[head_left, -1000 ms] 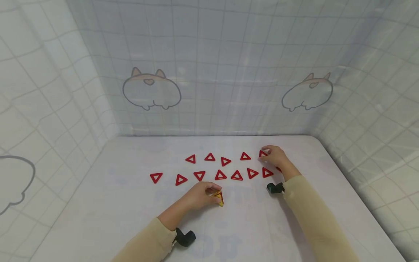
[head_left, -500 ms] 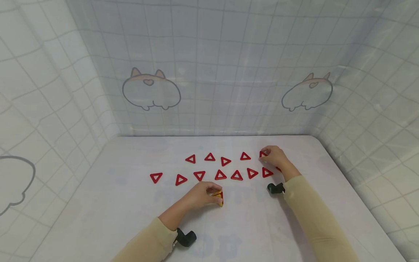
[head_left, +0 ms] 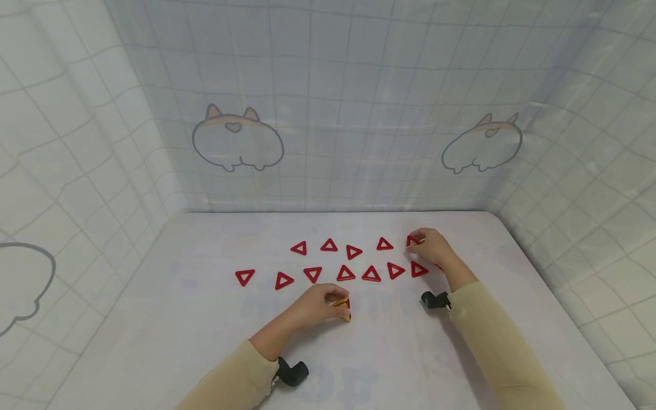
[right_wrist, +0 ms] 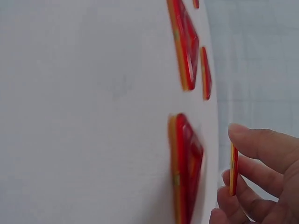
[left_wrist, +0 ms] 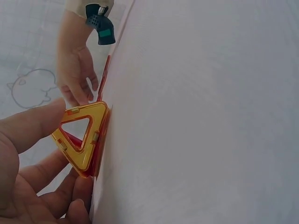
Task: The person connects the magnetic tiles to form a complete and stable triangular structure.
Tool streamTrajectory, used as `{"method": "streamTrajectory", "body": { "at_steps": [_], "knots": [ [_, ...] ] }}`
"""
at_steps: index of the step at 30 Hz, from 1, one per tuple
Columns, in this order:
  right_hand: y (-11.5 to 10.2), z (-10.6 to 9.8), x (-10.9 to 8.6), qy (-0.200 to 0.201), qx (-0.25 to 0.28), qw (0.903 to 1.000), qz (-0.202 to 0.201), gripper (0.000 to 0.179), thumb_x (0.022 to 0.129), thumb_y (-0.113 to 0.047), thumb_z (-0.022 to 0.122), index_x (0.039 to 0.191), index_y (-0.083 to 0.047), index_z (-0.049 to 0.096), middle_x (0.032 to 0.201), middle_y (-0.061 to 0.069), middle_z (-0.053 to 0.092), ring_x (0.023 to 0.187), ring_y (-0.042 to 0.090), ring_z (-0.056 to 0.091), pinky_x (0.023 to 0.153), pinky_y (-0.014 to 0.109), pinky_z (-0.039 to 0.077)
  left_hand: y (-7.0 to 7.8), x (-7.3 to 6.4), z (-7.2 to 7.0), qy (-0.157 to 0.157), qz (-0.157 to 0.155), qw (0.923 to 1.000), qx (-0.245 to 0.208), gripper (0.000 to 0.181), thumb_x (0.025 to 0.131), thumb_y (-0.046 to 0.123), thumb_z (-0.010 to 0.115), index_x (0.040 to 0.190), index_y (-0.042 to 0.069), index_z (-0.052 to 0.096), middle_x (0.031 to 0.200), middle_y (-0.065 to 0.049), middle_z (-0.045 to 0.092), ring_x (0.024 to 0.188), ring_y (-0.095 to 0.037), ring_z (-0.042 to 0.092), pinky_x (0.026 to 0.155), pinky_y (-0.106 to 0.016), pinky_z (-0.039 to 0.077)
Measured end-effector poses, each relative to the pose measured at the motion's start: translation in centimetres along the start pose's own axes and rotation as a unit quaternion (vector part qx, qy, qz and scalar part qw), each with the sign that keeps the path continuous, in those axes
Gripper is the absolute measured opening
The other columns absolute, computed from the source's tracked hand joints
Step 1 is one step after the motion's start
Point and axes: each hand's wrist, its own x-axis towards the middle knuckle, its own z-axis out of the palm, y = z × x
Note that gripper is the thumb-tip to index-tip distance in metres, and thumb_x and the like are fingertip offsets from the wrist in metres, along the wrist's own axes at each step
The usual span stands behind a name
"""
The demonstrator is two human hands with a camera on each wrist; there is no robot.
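Near the far right corner of the tabletop (head_left: 179,319), the right hand (head_left: 432,247) pinches a red triangle (right_wrist: 234,175), perhaps just touching the surface; around the middle, the left hand (head_left: 311,307) grips a yellow-and-red triangle (left_wrist: 96,123), with loose triangles (head_left: 345,278) in two rough rows toward the far edge.
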Motion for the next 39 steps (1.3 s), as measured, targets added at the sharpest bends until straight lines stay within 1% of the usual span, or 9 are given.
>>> {"method": "streamTrajectory", "body": {
  "at_steps": [7, 13, 17, 22, 25, 33, 39],
  "knots": [
    [-0.6, 0.2, -1.8, -0.009, -0.015, 0.9996, -0.022, 0.051, 0.091, -0.028, 0.075, 0.134, -0.009, 0.057, 0.132, 0.015, 0.056, 0.115, 0.034, 0.054, 0.091, 0.046, 0.052, 0.2, -0.2, 0.1, 0.004, -0.005, 1.0, -0.002, 0.038, 0.086, 0.03, 0.081, 0.12, 0.018, 0.07, 0.115, 0.006, 0.065, 0.11, -0.018, 0.058, 0.096, -0.04, 0.051],
    [-1.4, 0.6, -4.0, -0.018, -0.012, 0.9976, -0.065, 0.052, 0.089, -0.025, 0.076, 0.134, -0.008, 0.058, 0.126, 0.015, 0.058, 0.105, 0.03, 0.057, 0.078, 0.037, 0.056, 0.4, -0.2, 0.2, 0.007, -0.005, 1.0, 0.001, 0.038, 0.086, 0.029, 0.08, 0.121, 0.017, 0.069, 0.114, 0.005, 0.065, 0.109, -0.018, 0.058, 0.095, -0.039, 0.051],
    [-1.9, 1.1, -5.3, -0.028, -0.005, 0.996, -0.085, 0.051, 0.087, -0.023, 0.079, 0.132, -0.008, 0.06, 0.123, 0.013, 0.059, 0.101, 0.027, 0.058, 0.072, 0.034, 0.056, 0.3, -0.2, 0.2, 0.011, -0.008, 0.9999, -0.001, 0.036, 0.087, 0.03, 0.08, 0.12, 0.019, 0.069, 0.114, 0.006, 0.065, 0.109, -0.018, 0.058, 0.094, -0.039, 0.052],
    [-2.2, 1.9, -6.9, -0.026, -0.016, 0.992, -0.122, 0.048, 0.084, -0.025, 0.082, 0.126, -0.008, 0.065, 0.116, 0.01, 0.062, 0.1, 0.025, 0.057, 0.073, 0.033, 0.054, 0.3, -0.2, 0.1, 0.013, -0.004, 0.9999, -0.002, 0.036, 0.087, 0.03, 0.08, 0.119, 0.02, 0.069, 0.114, 0.006, 0.066, 0.109, -0.018, 0.058, 0.094, -0.039, 0.052],
    [-2.3, 2.4, -7.7, -0.026, -0.022, 0.9901, -0.136, 0.045, 0.083, -0.025, 0.084, 0.122, -0.009, 0.066, 0.113, 0.007, 0.063, 0.098, 0.023, 0.058, 0.074, 0.032, 0.052, 0.3, -0.2, 0.1, 0.013, -0.003, 0.9999, -0.001, 0.036, 0.087, 0.029, 0.079, 0.12, 0.019, 0.069, 0.114, 0.006, 0.066, 0.109, -0.018, 0.059, 0.095, -0.039, 0.051],
    [-3.1, 3.5, -9.5, -0.043, -0.011, 0.9879, -0.148, 0.045, 0.079, -0.022, 0.086, 0.118, -0.01, 0.067, 0.103, 0.002, 0.064, 0.092, 0.02, 0.058, 0.072, 0.031, 0.052, 0.2, -0.2, 0.1, 0.016, -0.006, 0.9999, 0.003, 0.036, 0.086, 0.028, 0.08, 0.119, 0.02, 0.07, 0.115, 0.005, 0.067, 0.11, -0.018, 0.059, 0.094, -0.04, 0.052],
    [-3.5, 4.6, -10.4, -0.06, -0.01, 0.985, -0.162, 0.042, 0.079, -0.022, 0.087, 0.116, -0.012, 0.068, 0.099, 0.004, 0.065, 0.088, 0.018, 0.058, 0.071, 0.032, 0.052, 0.1, 0.0, 0.1, 0.023, -0.008, 0.9996, 0.012, 0.035, 0.085, 0.029, 0.081, 0.118, 0.021, 0.07, 0.113, 0.006, 0.067, 0.108, -0.018, 0.06, 0.093, -0.039, 0.053]
  ]
}}
